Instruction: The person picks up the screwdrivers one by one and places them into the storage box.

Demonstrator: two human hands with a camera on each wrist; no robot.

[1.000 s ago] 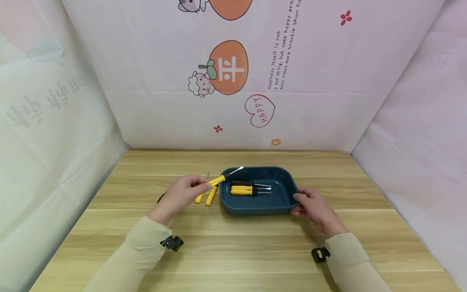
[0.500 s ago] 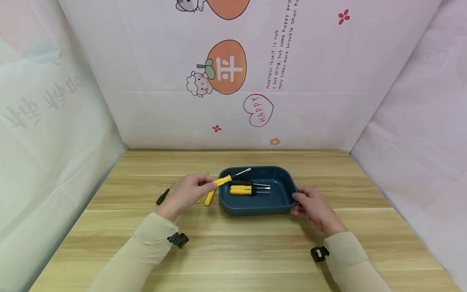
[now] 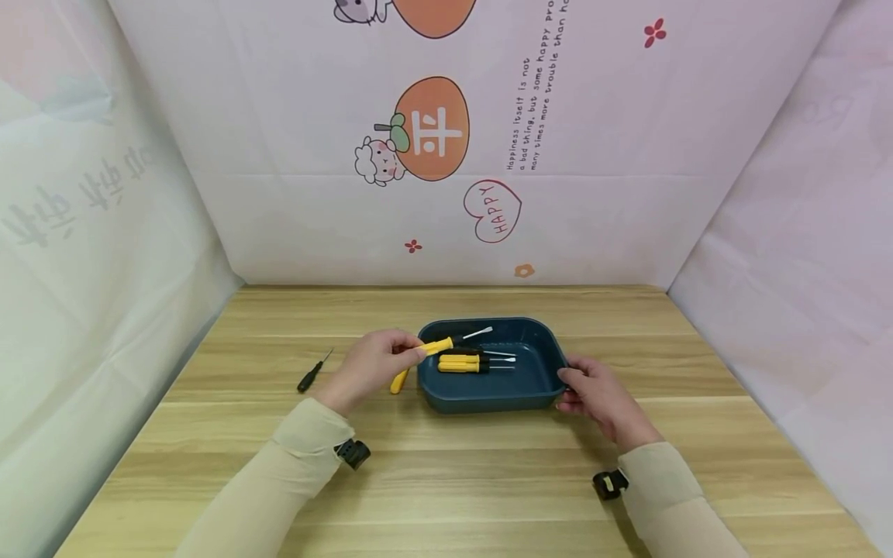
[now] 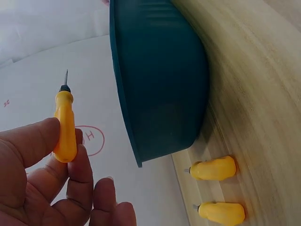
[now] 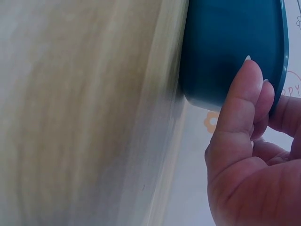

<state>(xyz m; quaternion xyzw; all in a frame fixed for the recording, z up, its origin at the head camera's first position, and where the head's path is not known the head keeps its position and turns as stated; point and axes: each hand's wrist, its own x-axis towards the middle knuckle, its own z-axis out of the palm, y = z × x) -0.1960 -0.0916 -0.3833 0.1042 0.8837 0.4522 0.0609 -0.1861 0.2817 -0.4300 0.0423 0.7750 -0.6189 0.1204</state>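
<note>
My left hand (image 3: 377, 363) pinches a yellow-handled screwdriver (image 3: 438, 346) between thumb and fingers, its blade pointing right over the left end of a dark blue box (image 3: 498, 404). In the left wrist view that screwdriver (image 4: 66, 127) is held above the box's rim. At the box's right end, my right hand (image 3: 601, 397) grips the rim, thumb on top and fingers against the outer wall (image 5: 221, 52). Inside lie two yellow screwdrivers (image 3: 460, 367) side by side and a black-handled one behind them, partly covered by the held screwdriver.
Left of the box, two yellow-handled screwdrivers (image 4: 214, 169) lie on the wooden table (image 3: 453, 480), partly hidden by my left hand in the head view. Farther left lies a small black screwdriver (image 3: 307, 381). A printed white sheet (image 3: 314, 194) stands behind the table.
My left hand has moved right with the yellow screwdriver, carrying it farther over the box. The small black screwdriver on the table has come into full view. My right hand keeps its grip.
</note>
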